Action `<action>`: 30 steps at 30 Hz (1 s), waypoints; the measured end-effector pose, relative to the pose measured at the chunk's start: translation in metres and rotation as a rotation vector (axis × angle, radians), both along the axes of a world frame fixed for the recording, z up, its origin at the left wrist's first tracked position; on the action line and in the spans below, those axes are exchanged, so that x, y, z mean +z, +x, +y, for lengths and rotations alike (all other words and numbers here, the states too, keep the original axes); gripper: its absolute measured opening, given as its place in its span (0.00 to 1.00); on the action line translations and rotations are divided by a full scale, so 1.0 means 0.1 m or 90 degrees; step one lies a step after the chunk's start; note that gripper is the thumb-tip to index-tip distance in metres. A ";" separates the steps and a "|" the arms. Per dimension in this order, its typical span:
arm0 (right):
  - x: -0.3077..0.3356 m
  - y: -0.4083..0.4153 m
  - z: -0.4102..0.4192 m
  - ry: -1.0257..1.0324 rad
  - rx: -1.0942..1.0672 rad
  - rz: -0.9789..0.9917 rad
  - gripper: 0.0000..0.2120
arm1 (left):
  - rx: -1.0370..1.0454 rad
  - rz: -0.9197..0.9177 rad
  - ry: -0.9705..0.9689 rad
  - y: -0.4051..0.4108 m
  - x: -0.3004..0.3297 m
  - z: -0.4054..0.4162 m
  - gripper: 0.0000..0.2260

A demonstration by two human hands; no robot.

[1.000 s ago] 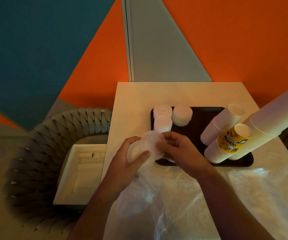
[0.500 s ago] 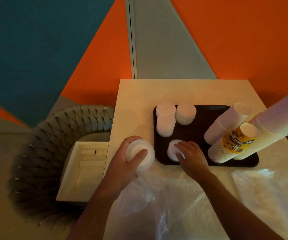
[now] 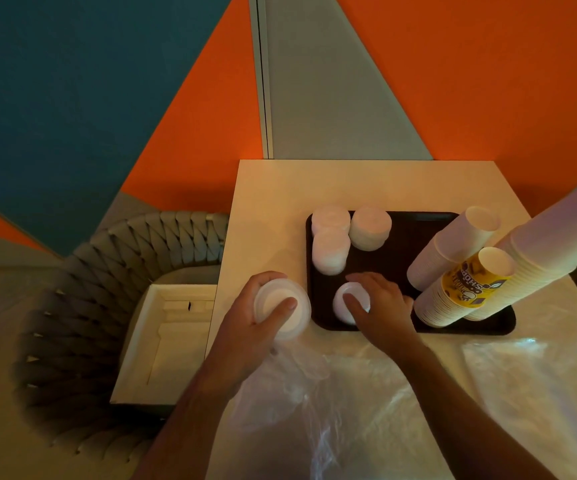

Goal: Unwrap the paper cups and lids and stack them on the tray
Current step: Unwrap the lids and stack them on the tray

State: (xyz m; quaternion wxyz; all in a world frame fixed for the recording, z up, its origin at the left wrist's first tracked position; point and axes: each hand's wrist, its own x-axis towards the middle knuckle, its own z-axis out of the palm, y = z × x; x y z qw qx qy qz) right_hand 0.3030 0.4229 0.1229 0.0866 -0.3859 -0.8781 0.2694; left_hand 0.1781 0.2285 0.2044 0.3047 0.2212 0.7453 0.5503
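A black tray point(image 3: 398, 251) lies on the white table. On its left stand three stacks of white lids point(image 3: 330, 251), and tall stacks of paper cups point(image 3: 453, 251) lean on its right, one with a yellow printed cup point(image 3: 470, 282) on top. My right hand point(image 3: 380, 306) holds a small stack of lids point(image 3: 344, 303) down on the tray's front left corner. My left hand point(image 3: 256, 320) grips another stack of lids point(image 3: 287, 310) still in its clear plastic wrap, just left of the tray, thumb across the top.
Crumpled clear plastic wrap point(image 3: 315, 410) covers the table's front, with more point(image 3: 529, 382) at the right. A woven grey chair point(image 3: 89, 306) stands left of the table with a white box point(image 3: 166, 341) on its seat. Orange, grey and teal wall panels stand behind.
My right hand pulled a small stack of lids out of the wrap and set it on the tray's front left. My left hand kept the wrapped stack, moving slightly left.
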 end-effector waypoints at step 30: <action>0.78 -0.19 -0.27 -0.655 0.005 0.368 0.12 | -0.037 -0.026 -0.002 0.01 0.05 0.02 0.16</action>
